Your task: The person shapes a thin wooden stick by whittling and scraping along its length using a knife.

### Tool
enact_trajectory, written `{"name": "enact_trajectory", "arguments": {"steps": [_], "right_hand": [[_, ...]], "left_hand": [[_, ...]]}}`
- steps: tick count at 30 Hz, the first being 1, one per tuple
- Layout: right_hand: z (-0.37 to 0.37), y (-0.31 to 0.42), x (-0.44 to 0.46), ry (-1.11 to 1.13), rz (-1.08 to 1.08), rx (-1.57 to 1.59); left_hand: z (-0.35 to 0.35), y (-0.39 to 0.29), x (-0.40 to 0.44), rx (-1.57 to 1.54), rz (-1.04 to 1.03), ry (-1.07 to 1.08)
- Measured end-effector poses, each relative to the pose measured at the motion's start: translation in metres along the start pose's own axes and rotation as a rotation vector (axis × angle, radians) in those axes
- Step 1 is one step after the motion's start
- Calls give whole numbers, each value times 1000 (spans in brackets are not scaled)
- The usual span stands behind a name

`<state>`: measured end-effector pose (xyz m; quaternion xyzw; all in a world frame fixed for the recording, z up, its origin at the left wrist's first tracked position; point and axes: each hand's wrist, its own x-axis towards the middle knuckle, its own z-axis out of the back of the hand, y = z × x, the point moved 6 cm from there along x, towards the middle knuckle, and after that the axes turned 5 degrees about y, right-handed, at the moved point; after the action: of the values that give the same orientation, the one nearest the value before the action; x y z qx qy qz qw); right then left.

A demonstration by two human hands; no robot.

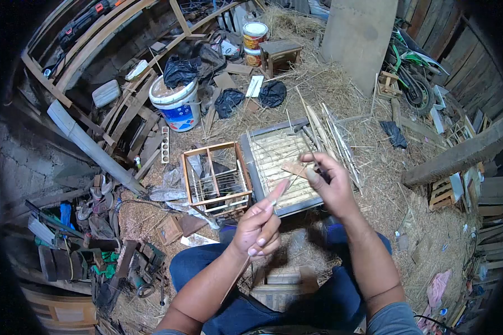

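Observation:
My left hand (258, 228) is closed around a thin stick, its index finger stretched toward my right hand. The stick's lower part (236, 279) runs down along my left forearm. In my right hand (331, 184), thumb and fingers pinch a small flat brown piece (296, 169), whose tip is close to my left index finger. Below both hands lies a grey-framed panel of pale slats (274, 146). Left of it stands a small wooden frame box (209, 149) with thin bars. Whether the stick touches the brown piece, I cannot tell.
Long thin strips (332, 139) lie at the panel's right. Farther off are a white bucket (179, 114), a wooden stool (281, 47), stacked cans (255, 39) and a motorcycle (413, 78). A wooden beam (458, 151) crosses the right side. Straw and shavings cover the floor.

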<state>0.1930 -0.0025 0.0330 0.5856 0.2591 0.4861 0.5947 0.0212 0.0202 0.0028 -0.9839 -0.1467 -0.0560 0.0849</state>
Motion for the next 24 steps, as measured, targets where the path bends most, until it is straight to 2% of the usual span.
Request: {"name": "enact_trajectory", "arguments": {"steps": [1, 2, 3, 5, 6, 7, 9, 10, 12, 13, 15, 16, 24], "right_hand": [[-5, 2, -3, -7, -45, 90], [-6, -8, -4, 26, -227, 240], [-5, -9, -5, 19, -236, 237], [-2, -9, -4, -49, -236, 449], [0, -11, -6, -80, -264, 395], [0, -8, -7, -67, -261, 397], [2, -4, -8, -44, -208, 200], [2, -4, -8, -49, -207, 201], [8, 10, -9, -166, -11, -78], [10, 13, -13, -167, -9, -73], [4, 18, -21, 63, -58, -340], [-1, 25, -24, 82, 73, -455], [-11, 33, -34, 231, 203, -646]], "left_hand": [[1, 6, 0, 9, 39, -11], [2, 11, 0, 59, 68, -16], [2, 15, 0, 50, 77, -18], [7, 14, 2, 554, 42, -167], [4, 13, 3, 729, 47, -296], [6, 17, 6, 726, 56, -288], [15, 13, 5, 961, 3, -429], [13, 13, 5, 926, -16, -442], [15, 9, 7, 929, -38, -447], [14, 5, 7, 929, -64, -454], [10, -1, 10, 901, -91, -475], [9, -3, 11, 886, -86, -490], [9, -7, 9, 832, -61, -375]]}}
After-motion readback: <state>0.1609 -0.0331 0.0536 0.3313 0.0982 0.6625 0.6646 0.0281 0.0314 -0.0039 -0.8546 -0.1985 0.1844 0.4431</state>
